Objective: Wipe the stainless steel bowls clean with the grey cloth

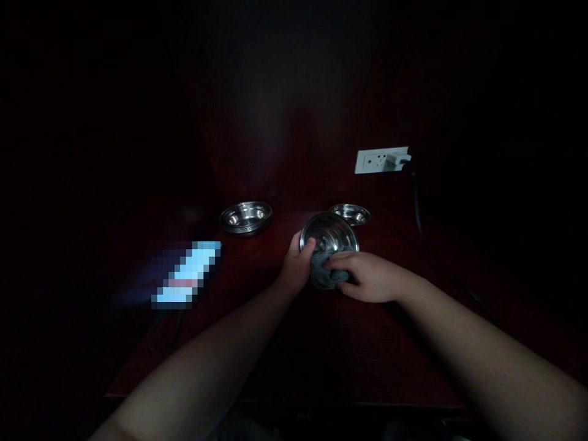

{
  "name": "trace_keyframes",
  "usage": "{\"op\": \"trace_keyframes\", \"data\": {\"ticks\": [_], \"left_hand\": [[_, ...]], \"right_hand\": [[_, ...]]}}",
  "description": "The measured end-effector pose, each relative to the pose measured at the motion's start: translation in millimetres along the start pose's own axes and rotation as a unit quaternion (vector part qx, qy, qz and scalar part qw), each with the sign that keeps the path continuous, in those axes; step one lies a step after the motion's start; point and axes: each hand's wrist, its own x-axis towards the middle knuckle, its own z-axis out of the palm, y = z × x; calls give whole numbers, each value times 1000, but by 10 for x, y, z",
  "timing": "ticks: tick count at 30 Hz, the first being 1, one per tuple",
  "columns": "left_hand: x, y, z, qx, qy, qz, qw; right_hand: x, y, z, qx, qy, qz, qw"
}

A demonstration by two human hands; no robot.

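Note:
A shiny metal bowl point(331, 228) is tilted toward me above the dark table. My left hand point(296, 266) grips its left side, with the thumb over the rim. In my right hand point(372, 277) is a bunched grey-green cloth point(324, 271), pressed against the near rim of the bowl. The fingers of that hand are closed on the cloth. Just behind the held bowl, to its right, a small metal dish point(351, 214) rests on the table. A stack of metal bowls point(246, 217) stands farther left.
A lit, pixelated screen point(188, 275) lies at the left, with a thin cable by it. On the back wall is a white socket plate point(367, 160) with a plug, whose black cord point(418, 211) runs down the right side. The dark red table point(257, 245) has its front edge near me.

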Motion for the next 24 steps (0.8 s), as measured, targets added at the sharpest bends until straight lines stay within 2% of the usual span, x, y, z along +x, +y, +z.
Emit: {"op": "trace_keyframes", "data": {"ticks": [8, 13, 19, 24], "left_hand": [[0, 27, 1, 15, -11, -8, 1000], [11, 5, -19, 16, -42, -1, 999], [-53, 65, 2, -5, -95, -13, 995], [-79, 75, 11, -37, -154, -53, 986]], "right_hand": [[25, 7, 69, 38, 15, -15, 999], [42, 12, 108, 49, 26, -47, 997], [33, 39, 163, -6, 48, 1, 999], [41, 87, 190, -69, 57, 33, 995]]}}
